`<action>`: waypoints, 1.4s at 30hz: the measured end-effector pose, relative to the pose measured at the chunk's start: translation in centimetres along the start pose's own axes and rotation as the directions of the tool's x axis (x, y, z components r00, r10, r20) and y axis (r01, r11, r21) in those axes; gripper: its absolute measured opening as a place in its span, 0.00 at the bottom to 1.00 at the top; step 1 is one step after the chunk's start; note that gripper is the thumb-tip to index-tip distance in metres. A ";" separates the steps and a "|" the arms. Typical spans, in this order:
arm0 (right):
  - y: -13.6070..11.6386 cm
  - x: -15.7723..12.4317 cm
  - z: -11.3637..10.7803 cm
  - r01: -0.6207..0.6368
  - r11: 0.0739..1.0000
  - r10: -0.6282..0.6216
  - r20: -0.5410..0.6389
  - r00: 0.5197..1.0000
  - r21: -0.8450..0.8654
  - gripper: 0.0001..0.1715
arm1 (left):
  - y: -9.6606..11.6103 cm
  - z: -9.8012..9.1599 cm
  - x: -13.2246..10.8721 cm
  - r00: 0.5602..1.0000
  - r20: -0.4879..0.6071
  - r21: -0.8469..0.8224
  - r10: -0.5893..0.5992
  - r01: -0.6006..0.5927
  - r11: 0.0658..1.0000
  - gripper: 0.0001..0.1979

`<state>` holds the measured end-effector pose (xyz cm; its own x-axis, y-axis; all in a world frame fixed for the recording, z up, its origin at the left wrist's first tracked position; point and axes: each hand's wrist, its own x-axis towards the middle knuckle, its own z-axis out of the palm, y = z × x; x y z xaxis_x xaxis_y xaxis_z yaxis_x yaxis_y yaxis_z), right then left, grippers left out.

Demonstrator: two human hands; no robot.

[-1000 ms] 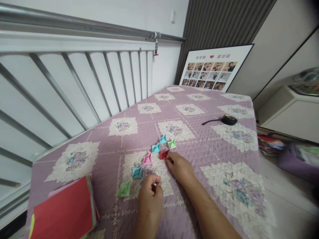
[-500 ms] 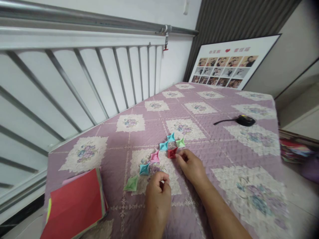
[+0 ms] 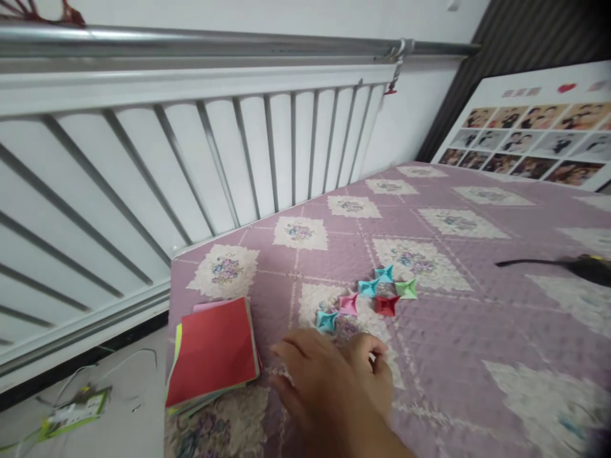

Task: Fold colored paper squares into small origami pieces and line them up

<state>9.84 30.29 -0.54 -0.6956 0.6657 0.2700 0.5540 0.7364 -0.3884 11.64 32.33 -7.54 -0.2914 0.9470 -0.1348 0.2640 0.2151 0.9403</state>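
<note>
My right hand (image 3: 312, 372) reaches across to the left, in front of my left hand, its thumb and fingers apart and slightly blurred; nothing shows between them. Behind it, my left hand (image 3: 377, 366) rests low over the cloth with curled fingers and no object visible in them. Just beyond the hands lie small folded paper pieces: a blue one (image 3: 326, 321), a pink one (image 3: 348, 304), a red one (image 3: 387, 306), a light green one (image 3: 406, 289) and two more blue ones, one of them (image 3: 368, 287) beside the pink. The nearer green piece is hidden, apparently by my right hand.
A stack of coloured paper (image 3: 212, 353), red sheet on top, lies at the left table edge. The quilted purple tablecloth (image 3: 458, 356) stretches right, with a black object with a strap (image 3: 589, 267) on it. A white radiator (image 3: 181, 152) and a photo board (image 3: 529, 133) stand behind.
My right hand has left the red folded paper and swung left across my left hand. The view has turned left, so the paper stack and floor show more.
</note>
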 end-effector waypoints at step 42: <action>-5.7 4.8 6.6 0.284 0.956 -0.256 0.261 0.931 -0.074 0.03 | -1.4 -1.0 0.8 0.981 0.145 -0.078 0.130 -0.119 0.990 0.10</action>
<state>0.30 28.50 -2.85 -0.9089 0.3992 0.1206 0.3657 0.9020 -0.2297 10.17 32.58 -8.63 -0.1186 0.9914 -0.0554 0.2244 0.0811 0.9711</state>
